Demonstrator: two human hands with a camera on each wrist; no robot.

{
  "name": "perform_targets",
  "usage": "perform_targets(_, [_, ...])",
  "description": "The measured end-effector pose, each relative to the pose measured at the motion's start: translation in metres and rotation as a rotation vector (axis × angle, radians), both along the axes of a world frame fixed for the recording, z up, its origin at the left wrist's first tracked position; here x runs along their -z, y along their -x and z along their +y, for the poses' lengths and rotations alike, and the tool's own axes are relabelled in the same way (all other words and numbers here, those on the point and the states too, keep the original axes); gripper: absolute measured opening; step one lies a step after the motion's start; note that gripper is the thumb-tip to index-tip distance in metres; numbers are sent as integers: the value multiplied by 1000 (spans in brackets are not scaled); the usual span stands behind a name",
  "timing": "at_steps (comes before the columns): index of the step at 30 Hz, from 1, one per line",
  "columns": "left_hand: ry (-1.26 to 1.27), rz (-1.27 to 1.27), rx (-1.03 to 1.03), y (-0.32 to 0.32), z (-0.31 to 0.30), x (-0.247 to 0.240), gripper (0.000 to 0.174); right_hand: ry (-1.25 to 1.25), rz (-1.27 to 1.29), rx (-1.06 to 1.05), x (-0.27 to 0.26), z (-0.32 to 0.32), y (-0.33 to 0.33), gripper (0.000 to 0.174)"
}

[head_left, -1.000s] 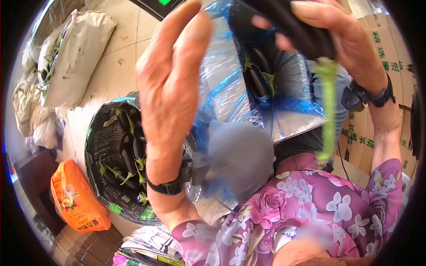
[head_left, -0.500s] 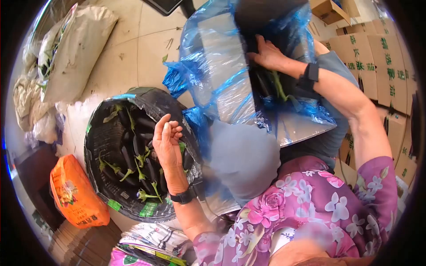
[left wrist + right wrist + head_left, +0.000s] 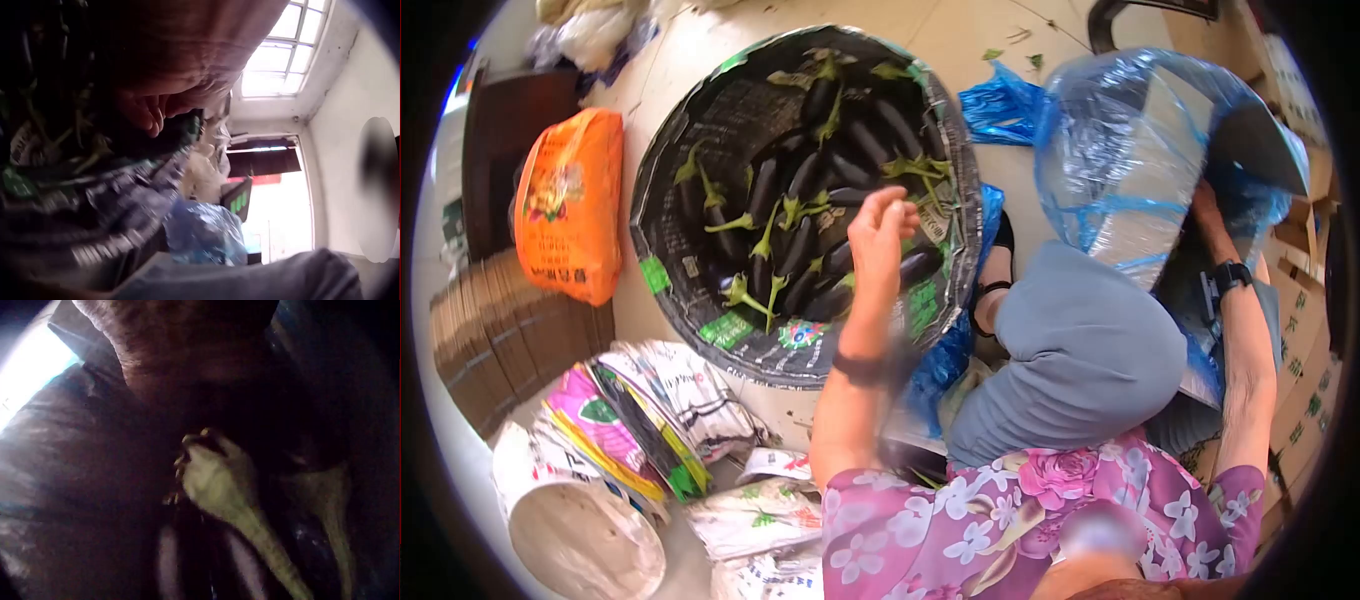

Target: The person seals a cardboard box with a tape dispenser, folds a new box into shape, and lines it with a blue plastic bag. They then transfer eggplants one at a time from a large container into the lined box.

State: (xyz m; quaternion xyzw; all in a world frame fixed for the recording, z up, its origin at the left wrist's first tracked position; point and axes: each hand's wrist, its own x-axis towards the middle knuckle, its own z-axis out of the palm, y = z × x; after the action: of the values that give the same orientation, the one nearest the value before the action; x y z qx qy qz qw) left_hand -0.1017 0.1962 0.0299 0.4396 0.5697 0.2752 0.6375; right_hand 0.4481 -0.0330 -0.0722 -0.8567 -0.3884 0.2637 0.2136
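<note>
My left hand (image 3: 880,240) hovers over the right part of a big round basket (image 3: 648,200) lined with black printed plastic. Its fingers are loosely bent, with nothing between them in the head or left wrist view. Dark eggplants (image 3: 800,180) with green stems fill the basket floor. My right hand (image 3: 1206,212) reaches down into a box wrapped in blue plastic film (image 3: 1100,150), its fingers hidden by the wall. In the dim right wrist view, the heel of that hand shows above eggplants with pale green caps (image 3: 219,478); I cannot tell whether it grips one.
An orange bag (image 3: 570,210) stands left of the basket, above stacked flat cardboard (image 3: 520,320). Printed sacks (image 3: 690,400) and a pale bucket-like container (image 3: 585,540) lie at lower left. My bent knee (image 3: 1090,320) separates basket from box. Printed cartons (image 3: 1305,370) line the right.
The right hand has gone from holding an eggplant up front to reaching inside the box. The left hand has dropped from beside that eggplant to above the basket. The head view has swung left.
</note>
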Motion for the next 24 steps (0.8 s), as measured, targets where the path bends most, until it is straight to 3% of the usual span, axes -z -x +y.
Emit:
perform_targets(1, [-22,40,-62,7,7,15,25,-44,156,9,-11,-3,-9,38])
perform_targets(2, [-26,41,-87,14,14,37,25,-47,158,-15,-23,6,-10,38])
perform_targets(5, [-388,527,136,20,33,86,30,563,-390,-341,-55,21,-11,38])
perform_targets(9, [-701,668,124,-17,72,111,31,625,-545,-325,-58,20,-28,47])
perform_targets(10, [-822,707,112,-27,78,116,33,449,-559,-281,-58,16,-24,49])
perform_targets(12, [-774,607,131,-51,87,117,38,160,-613,-243,-25,-9,-50,47])
perform_targets(13, [-730,509,164,-64,87,115,43,162,-618,-247,-32,-6,-44,47])
perform_targets(16, [-564,597,147,-99,63,109,71,440,-365,-81,-46,-11,-35,46])
perform_targets(18, [-542,630,116,-107,54,110,74,393,-384,-306,-47,-23,-39,39])
perform_targets(19, [-518,665,83,-110,52,112,77,395,-384,-299,-56,-23,-29,39])
perform_targets(20, [-577,738,67,-108,56,118,65,338,-340,-323,-80,-12,-3,35])
perform_targets(21, [-579,732,73,-99,57,126,65,281,-300,-346,-108,2,23,32])
perform_targets(24, [-19,-98,-115,-51,73,122,54,356,-182,-346,-192,45,93,30])
